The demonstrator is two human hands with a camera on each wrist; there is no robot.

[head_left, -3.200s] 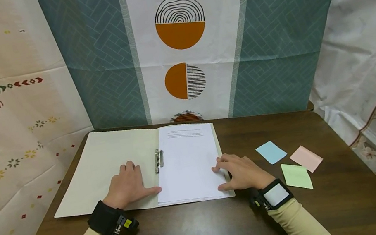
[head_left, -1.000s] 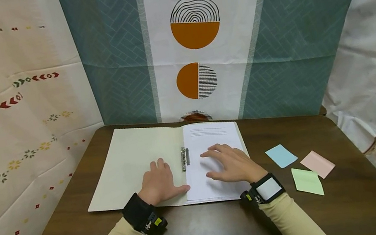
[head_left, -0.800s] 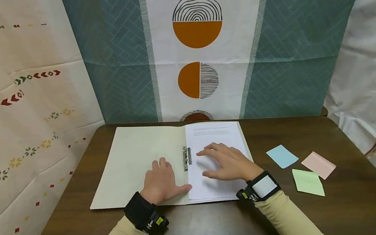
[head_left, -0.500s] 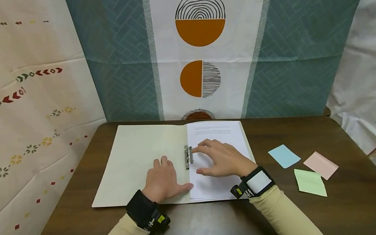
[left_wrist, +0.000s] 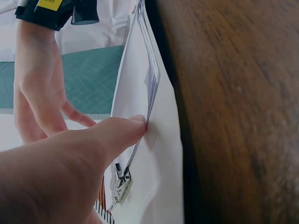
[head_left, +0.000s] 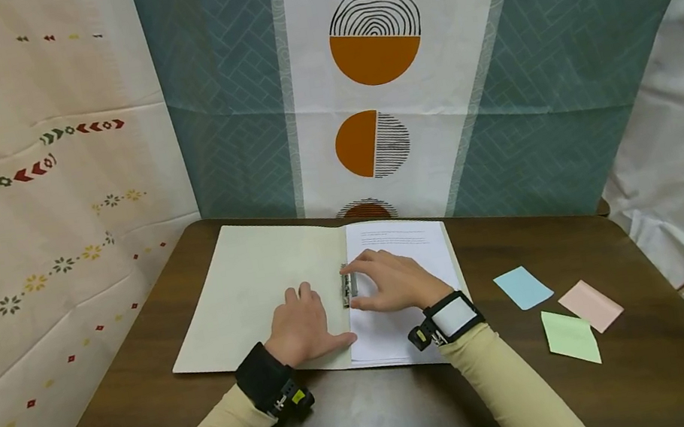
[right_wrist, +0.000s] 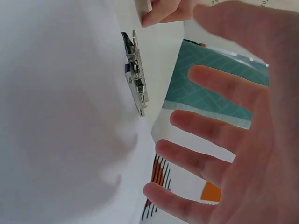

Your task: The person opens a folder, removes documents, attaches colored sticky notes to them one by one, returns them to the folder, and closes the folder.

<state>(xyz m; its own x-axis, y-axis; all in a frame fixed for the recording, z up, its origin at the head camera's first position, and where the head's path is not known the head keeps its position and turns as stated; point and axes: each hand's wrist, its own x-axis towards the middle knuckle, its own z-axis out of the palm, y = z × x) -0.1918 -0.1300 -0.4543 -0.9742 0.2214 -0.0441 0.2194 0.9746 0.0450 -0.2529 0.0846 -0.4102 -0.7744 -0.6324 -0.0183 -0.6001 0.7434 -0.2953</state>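
Note:
A cream file folder [head_left: 261, 281] lies spread flat on the table, with a metal lever clip [head_left: 346, 287] at its spine. On its right half is a stack of white paper [head_left: 398, 337], the top sheet bearing a few printed lines near its head. My left hand [head_left: 303, 327] rests on the folder's left cover, its thumb at the stack's lower left edge, as the left wrist view also shows. Over the paper, my right hand [head_left: 395, 279] has its fingers spread, with index finger and thumb close by the clip. In the right wrist view nothing is between its fingers [right_wrist: 201, 123].
To the right on the dark wooden table [head_left: 378, 421] lie a blue sticky note [head_left: 523, 287], a pink one [head_left: 592, 305] and a green one [head_left: 571, 337], the last two overlapping. Patterned cloths [head_left: 228, 111] hang behind and at both sides.
My right hand has left the right edge of the paper and moved left across it to the clip. The left hand keeps its place on the folder. The head view has shifted slightly.

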